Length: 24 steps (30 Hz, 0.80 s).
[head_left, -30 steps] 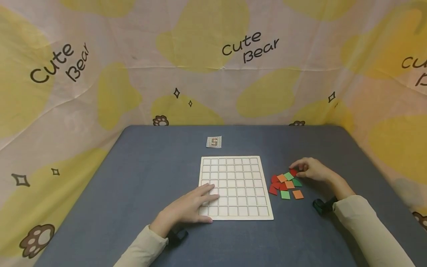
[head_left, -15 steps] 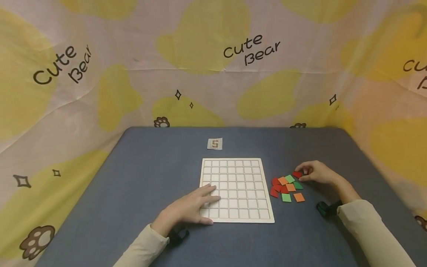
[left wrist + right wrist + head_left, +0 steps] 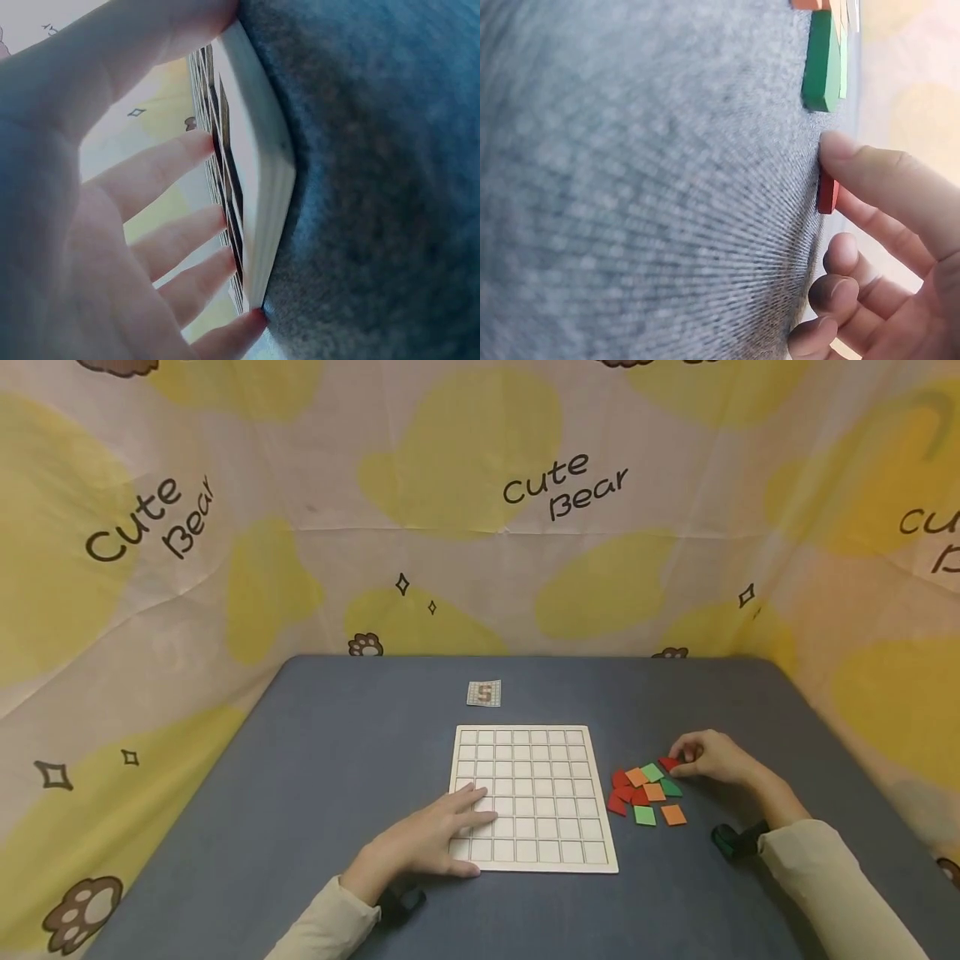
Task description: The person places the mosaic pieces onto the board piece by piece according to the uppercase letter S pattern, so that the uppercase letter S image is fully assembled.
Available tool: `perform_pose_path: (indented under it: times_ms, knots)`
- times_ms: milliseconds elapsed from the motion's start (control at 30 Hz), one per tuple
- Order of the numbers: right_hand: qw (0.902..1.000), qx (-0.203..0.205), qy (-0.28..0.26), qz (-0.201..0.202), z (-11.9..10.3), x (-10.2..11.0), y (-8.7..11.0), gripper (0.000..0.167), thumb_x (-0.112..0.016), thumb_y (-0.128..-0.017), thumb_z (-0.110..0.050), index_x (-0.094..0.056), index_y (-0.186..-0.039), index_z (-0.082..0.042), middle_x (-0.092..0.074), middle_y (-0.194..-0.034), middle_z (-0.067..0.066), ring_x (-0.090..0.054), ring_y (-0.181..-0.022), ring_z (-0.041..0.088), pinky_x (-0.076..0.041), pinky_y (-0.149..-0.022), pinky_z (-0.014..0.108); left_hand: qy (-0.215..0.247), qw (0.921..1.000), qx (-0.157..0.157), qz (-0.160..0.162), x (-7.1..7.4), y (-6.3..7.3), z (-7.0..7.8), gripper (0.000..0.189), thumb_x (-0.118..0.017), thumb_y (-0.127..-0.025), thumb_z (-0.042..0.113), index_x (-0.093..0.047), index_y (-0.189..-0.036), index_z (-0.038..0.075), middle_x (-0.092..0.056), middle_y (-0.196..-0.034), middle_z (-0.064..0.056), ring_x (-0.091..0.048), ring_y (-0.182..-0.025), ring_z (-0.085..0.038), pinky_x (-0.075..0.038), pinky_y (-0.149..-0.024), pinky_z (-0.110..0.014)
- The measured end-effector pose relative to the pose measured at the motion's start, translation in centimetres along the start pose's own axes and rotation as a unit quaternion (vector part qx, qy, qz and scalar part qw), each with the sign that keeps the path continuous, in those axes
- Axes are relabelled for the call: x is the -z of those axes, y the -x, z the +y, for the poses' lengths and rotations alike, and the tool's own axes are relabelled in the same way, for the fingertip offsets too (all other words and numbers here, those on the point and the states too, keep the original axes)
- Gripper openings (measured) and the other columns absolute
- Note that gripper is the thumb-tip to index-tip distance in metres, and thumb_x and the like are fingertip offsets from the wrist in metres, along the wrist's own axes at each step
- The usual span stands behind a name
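My left hand (image 3: 423, 837) rests on the near left corner of a white grid board (image 3: 540, 810), its fingers spread over the squares and its thumb at the front edge. In the left wrist view, fingertips (image 3: 199, 142) meet the top and side of the board (image 3: 259, 172). At the far right of a small pile of tiles, my right hand (image 3: 712, 758) pinches a red tile (image 3: 668, 764) between thumb and forefinger. The right wrist view has that red tile (image 3: 828, 193) low at the cloth, partly behind the thumb, with the other fingers curled.
Several red, orange and green tiles (image 3: 645, 816) lie right of the board, a dark green one (image 3: 671, 787) closest to my right hand. A small card (image 3: 484, 693) with a patterned figure lies behind the board. Printed cloth (image 3: 450, 485) hangs around the blue-grey table (image 3: 337, 735).
The right hand has drawn the red tile slightly right, away from the pile, and its fingers have shifted on it. The left hand stays on the board. The head view has tilted up a little.
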State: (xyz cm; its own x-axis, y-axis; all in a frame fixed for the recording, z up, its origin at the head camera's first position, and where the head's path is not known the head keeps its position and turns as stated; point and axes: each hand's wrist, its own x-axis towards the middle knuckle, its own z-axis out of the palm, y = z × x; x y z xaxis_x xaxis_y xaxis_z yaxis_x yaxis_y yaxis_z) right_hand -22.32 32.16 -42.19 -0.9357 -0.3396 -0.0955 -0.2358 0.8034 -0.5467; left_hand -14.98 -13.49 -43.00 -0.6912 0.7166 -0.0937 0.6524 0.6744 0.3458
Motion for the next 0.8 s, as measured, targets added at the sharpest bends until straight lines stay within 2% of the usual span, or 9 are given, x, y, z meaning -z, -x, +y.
perform_pose_path:
  times_ms: [400, 800]
  knots:
    - [0.9998, 0.002, 0.004, 0.018, -0.2, -0.1, 0.0, 0.021, -0.077, -0.080, -0.021, -0.067, -0.088, -0.003, -0.051, -0.071, -0.003, -0.040, -0.061, 0.000, -0.033, -0.054, 0.018, -0.008, 0.9999, -0.013, 0.007, -0.1, -0.3, -0.2, 0.066, -0.074, -0.080, 0.043, -0.054, -0.138, 0.020, -0.039, -0.154, -0.012, -0.033, -0.146, -0.034, -0.039, -0.114, -0.049]
    - [0.9984, -0.003, -0.014, 0.054, -2.5, -0.9, -0.8, 0.023, -0.077, -0.080, -0.024, -0.068, -0.087, -0.004, -0.052, -0.068, -0.005, -0.042, -0.062, 0.001, -0.035, -0.056, 0.019, -0.013, 0.9996, -0.022, 0.014, -0.5, -0.4, -0.1, 0.062, -0.072, -0.083, 0.043, -0.054, -0.138, 0.020, -0.040, -0.154, -0.013, -0.034, -0.145, -0.034, -0.037, -0.115, -0.051]
